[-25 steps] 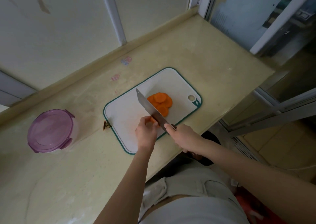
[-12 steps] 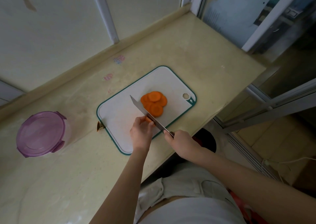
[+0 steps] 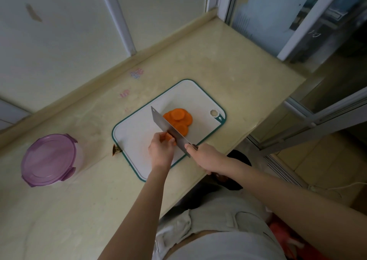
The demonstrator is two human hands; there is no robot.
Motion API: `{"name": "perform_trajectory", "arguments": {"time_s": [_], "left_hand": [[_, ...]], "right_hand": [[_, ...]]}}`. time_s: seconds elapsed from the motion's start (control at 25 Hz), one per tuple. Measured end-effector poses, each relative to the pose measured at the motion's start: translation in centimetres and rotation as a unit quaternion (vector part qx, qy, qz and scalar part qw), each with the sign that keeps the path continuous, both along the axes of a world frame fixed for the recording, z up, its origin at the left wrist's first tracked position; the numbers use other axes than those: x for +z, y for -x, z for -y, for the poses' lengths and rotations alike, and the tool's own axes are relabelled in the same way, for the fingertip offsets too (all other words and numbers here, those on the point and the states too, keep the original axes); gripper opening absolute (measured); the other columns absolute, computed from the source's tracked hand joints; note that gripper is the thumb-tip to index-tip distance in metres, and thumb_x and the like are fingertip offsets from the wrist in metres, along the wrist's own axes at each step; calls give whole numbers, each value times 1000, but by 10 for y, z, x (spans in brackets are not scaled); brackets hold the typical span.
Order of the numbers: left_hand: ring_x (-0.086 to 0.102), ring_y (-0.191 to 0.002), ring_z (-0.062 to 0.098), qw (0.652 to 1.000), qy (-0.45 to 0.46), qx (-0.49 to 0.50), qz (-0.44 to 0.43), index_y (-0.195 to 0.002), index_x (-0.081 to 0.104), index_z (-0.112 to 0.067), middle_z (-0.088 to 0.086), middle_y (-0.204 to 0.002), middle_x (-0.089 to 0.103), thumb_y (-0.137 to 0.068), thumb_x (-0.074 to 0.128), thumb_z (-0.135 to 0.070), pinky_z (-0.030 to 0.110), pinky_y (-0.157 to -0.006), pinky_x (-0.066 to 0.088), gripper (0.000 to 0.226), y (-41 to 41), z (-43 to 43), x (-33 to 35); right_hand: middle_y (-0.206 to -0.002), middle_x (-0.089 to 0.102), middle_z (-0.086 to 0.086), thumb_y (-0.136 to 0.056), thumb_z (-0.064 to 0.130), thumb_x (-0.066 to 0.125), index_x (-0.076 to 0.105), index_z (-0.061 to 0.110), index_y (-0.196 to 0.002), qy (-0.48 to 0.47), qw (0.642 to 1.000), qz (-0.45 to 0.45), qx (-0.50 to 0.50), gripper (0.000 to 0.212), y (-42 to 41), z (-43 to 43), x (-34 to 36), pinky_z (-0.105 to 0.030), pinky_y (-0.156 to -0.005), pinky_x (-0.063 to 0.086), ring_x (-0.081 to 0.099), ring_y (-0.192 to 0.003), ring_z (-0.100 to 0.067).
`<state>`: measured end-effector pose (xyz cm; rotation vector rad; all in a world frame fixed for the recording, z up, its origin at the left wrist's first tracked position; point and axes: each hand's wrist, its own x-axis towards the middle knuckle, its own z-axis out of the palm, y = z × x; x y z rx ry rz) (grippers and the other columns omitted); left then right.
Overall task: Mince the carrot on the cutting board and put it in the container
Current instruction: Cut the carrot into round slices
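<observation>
Head view, looking down: left hand (image 3: 160, 150) has its fingers curled round the short orange carrot stub (image 3: 169, 137) on the near part of the white plastic cutting board with a teal rim (image 3: 137, 132). Right hand (image 3: 204, 157) is wrapped round the handle of the rectangular steel cleaver (image 3: 163, 123), blade right against the stub. The pile of round orange carrot slices (image 3: 179, 117) sits on the board just past the blade. The round clear container with a purple clip lid (image 3: 49, 158) stands well left of the board, lid on.

Hands hold carrot stub (image 3: 169, 137) and cleaver (image 3: 168, 128) on cutting board (image 3: 137, 128).
</observation>
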<state>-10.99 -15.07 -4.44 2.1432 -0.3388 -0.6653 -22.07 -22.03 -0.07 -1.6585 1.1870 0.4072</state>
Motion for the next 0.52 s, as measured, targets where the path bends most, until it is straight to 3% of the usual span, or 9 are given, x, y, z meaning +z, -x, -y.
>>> {"name": "perform_trajectory", "arguments": {"time_s": [0.24,0.4,0.52], "left_hand": [[59,-100,18,1000,10,-10,-9,-108,58,-10,5,-105,65,-86,65,-15,22,-86,43,23,-3,-6,-9],[60,-91,12,1000,21,-15,-3,-105,59,-10,1,-97,66,-84,67,-13,19,-82,43,23,-1,-12,-8],[59,-90,11,1000,21,-13,-7,-106,59,-10,-1,-95,65,-84,67,-13,20,-83,44,24,0,-15,-5]], "right_hand": [[-86,56,-10,-97,49,37,55,6,-91,67,997,-24,21,47,0,-8,-12,-30,-67,42,56,-78,-24],[-83,63,-14,-98,46,40,62,4,-84,109,993,17,39,49,-15,-17,-27,-28,-64,40,61,-79,-28],[-67,57,-8,-98,43,40,55,9,-66,108,991,48,67,49,-20,-12,-32,-27,-53,35,55,-63,-22]]}}
